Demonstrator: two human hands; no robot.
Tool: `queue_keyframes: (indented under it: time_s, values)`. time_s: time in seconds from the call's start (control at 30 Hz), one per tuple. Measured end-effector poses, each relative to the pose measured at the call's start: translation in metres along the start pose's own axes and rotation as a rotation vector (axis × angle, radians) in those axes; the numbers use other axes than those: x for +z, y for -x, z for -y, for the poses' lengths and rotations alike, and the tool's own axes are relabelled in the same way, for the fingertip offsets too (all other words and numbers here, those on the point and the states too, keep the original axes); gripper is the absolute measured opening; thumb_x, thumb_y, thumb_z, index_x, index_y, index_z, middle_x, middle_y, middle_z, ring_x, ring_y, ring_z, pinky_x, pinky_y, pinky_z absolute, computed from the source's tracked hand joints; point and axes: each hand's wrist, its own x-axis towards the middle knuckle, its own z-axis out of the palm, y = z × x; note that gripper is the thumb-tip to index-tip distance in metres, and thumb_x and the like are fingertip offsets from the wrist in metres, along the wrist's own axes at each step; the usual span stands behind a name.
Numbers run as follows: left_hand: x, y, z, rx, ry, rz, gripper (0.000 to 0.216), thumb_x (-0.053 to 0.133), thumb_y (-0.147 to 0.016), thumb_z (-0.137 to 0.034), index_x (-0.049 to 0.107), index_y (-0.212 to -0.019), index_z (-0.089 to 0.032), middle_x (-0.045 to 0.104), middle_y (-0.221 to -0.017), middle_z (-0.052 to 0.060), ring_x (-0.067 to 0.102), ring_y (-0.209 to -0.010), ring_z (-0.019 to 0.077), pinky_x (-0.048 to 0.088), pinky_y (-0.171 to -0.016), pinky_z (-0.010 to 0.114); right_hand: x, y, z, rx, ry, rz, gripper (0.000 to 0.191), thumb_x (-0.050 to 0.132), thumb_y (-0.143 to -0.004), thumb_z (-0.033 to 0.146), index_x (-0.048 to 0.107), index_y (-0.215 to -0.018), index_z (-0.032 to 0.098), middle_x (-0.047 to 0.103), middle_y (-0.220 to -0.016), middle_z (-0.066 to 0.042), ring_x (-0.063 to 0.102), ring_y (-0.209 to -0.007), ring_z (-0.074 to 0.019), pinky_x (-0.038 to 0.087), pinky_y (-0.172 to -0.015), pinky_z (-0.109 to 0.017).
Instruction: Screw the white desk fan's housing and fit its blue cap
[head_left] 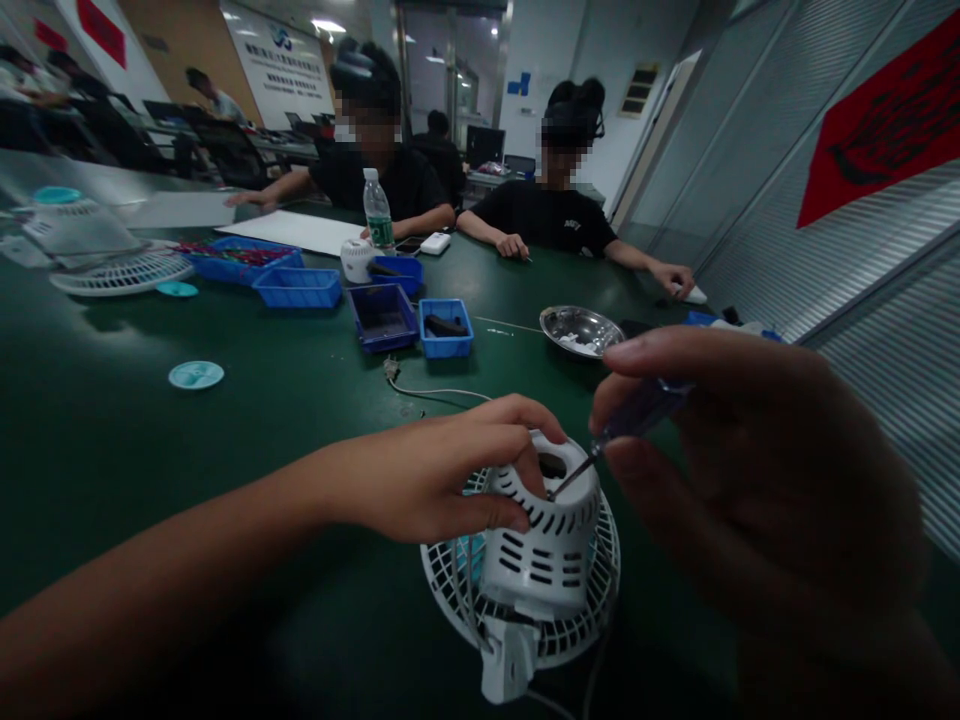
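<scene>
A small white electric fan [536, 560] lies grille-down on the green table, its slotted motor housing facing up. My left hand [457, 470] is wrapped over the top of the housing, fingertips close to the opening there. In my right hand [757, 480] is a screwdriver [637, 410] with a clear purplish handle, pinched between thumb and fingers. Its shaft slants down to the left, and the tip meets the top of the housing beside my left index finger. Whether a screw sits under the tip is hidden. A pale cord [442, 392] with a plug runs behind the fan.
Beyond the fan stand blue bins [446, 345] and a metal bowl [581, 325] holding small white parts. A light-blue disc [196, 375] lies at left, another fan [97, 245] farther back. Two people sit across the table near a water bottle [378, 215].
</scene>
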Motion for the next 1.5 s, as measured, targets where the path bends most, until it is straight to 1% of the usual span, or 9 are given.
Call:
queue_keyframes:
  time_s: [0.1, 0.37, 0.57, 0.7, 0.83, 0.97, 1.1, 1.2, 1.5]
  values:
    - [0.0007, -0.0004, -0.0002, 0.010, -0.023, 0.001, 0.016, 0.069, -0.096, -0.015, 0.059, -0.109, -0.017, 0.052, -0.142, 0.015, 0.054, -0.134, 0.0262, 0.049, -0.113, 0.040, 0.0012, -0.0013, -0.0014, -0.026, 0.006, -0.018, 0.060, 0.074, -0.080, 0.003, 0.064, -0.133, 0.030, 0.073, -0.108, 0.003, 0.067, -0.084, -0.0134, 0.060, -0.073, -0.026]
    - [0.0008, 0.0000, -0.0015, 0.076, -0.087, -0.002, 0.015, 0.069, -0.097, -0.015, 0.061, -0.110, -0.016, 0.057, -0.136, 0.014, 0.059, -0.125, 0.0225, 0.051, -0.106, 0.034, -0.0035, 0.0015, 0.0072, 0.054, 0.017, 0.054, 0.053, 0.064, -0.090, 0.005, 0.061, -0.135, 0.033, 0.074, -0.113, 0.003, 0.071, -0.094, -0.0153, 0.061, -0.076, -0.027]
    - [0.0020, -0.0010, -0.0032, 0.105, -0.077, -0.002, 0.013, 0.068, -0.097, -0.015, 0.060, -0.108, -0.016, 0.063, -0.129, 0.014, 0.061, -0.123, 0.0241, 0.050, -0.107, 0.036, 0.0023, 0.0009, 0.0054, -0.014, 0.033, -0.059, 0.054, 0.068, -0.084, -0.002, 0.064, -0.130, 0.026, 0.075, -0.113, 0.001, 0.071, -0.090, -0.0141, 0.061, -0.081, -0.028]
    - [0.0021, -0.0013, -0.0042, 0.094, -0.092, 0.002, 0.016, 0.066, -0.098, -0.015, 0.060, -0.112, -0.017, 0.067, -0.122, 0.013, 0.061, -0.123, 0.0265, 0.049, -0.108, 0.041, 0.0011, -0.0005, 0.0019, -0.072, 0.057, 0.014, 0.052, 0.073, -0.085, 0.004, 0.062, -0.131, 0.027, 0.075, -0.112, 0.001, 0.071, -0.088, -0.0143, 0.062, -0.077, -0.027]
    - [0.0013, -0.0014, -0.0058, 0.111, -0.110, -0.005, 0.013, 0.067, -0.097, -0.013, 0.060, -0.107, -0.015, 0.067, -0.120, 0.013, 0.061, -0.121, 0.0246, 0.049, -0.107, 0.037, -0.0024, -0.0002, 0.0034, -0.029, 0.052, 0.002, 0.047, 0.070, -0.085, 0.006, 0.063, -0.126, 0.028, 0.075, -0.106, 0.001, 0.071, -0.085, -0.0163, 0.063, -0.073, -0.030]
    - [0.0005, -0.0018, -0.0061, 0.121, -0.102, -0.005, 0.013, 0.068, -0.097, -0.013, 0.060, -0.106, -0.015, 0.067, -0.119, 0.013, 0.062, -0.117, 0.0236, 0.049, -0.105, 0.036, -0.0058, 0.0013, 0.0056, 0.050, 0.054, 0.069, 0.055, 0.063, -0.086, 0.006, 0.061, -0.133, 0.035, 0.075, -0.117, 0.001, 0.073, -0.093, -0.0224, 0.064, -0.071, -0.036]
    - [0.0004, -0.0023, -0.0055, 0.115, -0.110, -0.001, 0.012, 0.068, -0.098, -0.015, 0.059, -0.106, -0.015, 0.067, -0.116, 0.012, 0.062, -0.116, 0.0234, 0.049, -0.105, 0.036, -0.0018, 0.0013, 0.0065, -0.031, 0.010, 0.042, 0.060, 0.066, -0.083, 0.000, 0.061, -0.135, 0.031, 0.075, -0.119, 0.002, 0.072, -0.089, -0.0168, 0.062, -0.073, -0.029]
    - [0.0002, -0.0026, -0.0052, 0.115, -0.117, 0.011, 0.013, 0.067, -0.098, -0.014, 0.059, -0.108, -0.014, 0.067, -0.117, 0.012, 0.061, -0.118, 0.0228, 0.048, -0.106, 0.034, 0.0028, 0.0009, 0.0062, 0.009, -0.016, -0.026, 0.055, 0.065, -0.086, 0.000, 0.063, -0.133, 0.028, 0.075, -0.115, 0.004, 0.071, -0.091, -0.0143, 0.061, -0.079, -0.027]
    - [0.0000, -0.0029, -0.0047, 0.117, -0.122, 0.013, 0.013, 0.067, -0.097, -0.014, 0.059, -0.108, -0.015, 0.067, -0.120, 0.012, 0.062, -0.120, 0.0239, 0.048, -0.108, 0.038, -0.0032, 0.0012, -0.0005, -0.038, 0.010, 0.058, 0.061, 0.070, -0.087, 0.002, 0.057, -0.140, 0.029, 0.072, -0.122, 0.004, 0.070, -0.095, -0.0137, 0.061, -0.084, -0.027]
